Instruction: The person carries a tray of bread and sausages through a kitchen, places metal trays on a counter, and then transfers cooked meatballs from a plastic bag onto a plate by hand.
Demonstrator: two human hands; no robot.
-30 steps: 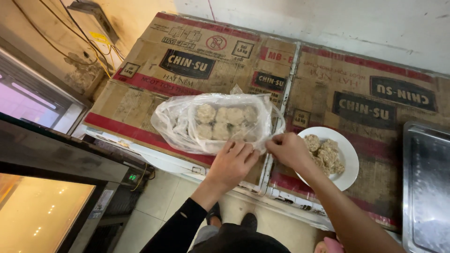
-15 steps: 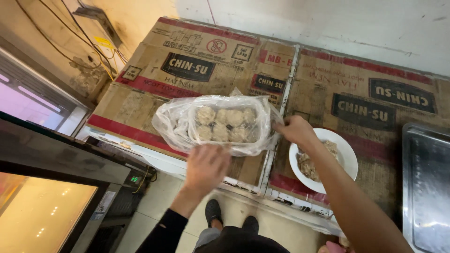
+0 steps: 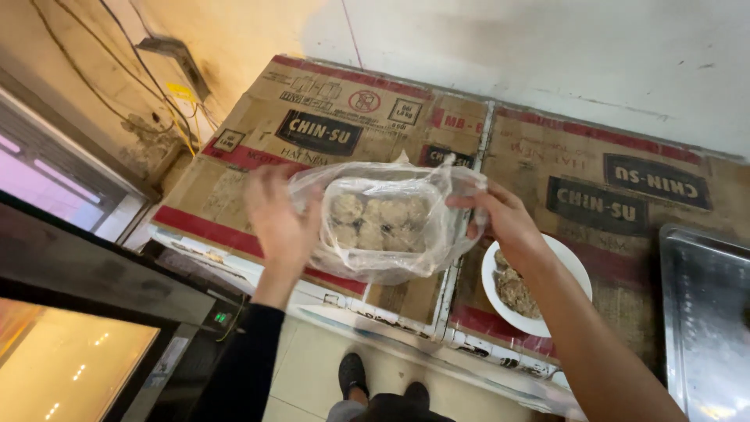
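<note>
The left hand (image 3: 280, 219) and right hand (image 3: 500, 219) grip opposite sides of a clear plastic bag (image 3: 387, 223) of breaded patties, lifted above the cardboard-covered table (image 3: 328, 133). A white plate (image 3: 574, 270) sits beneath the right wrist, metal tray (image 3: 703, 312) rightward; bare cardboard stretches beyond to the wall.

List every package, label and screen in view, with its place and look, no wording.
Clear plastic bag: held up by both hands, round brownish pieces inside.
Flattened brown cartons: covering the counter, red bands, dark label patches.
Small green indicator light: on the black appliance, lower left.
</note>
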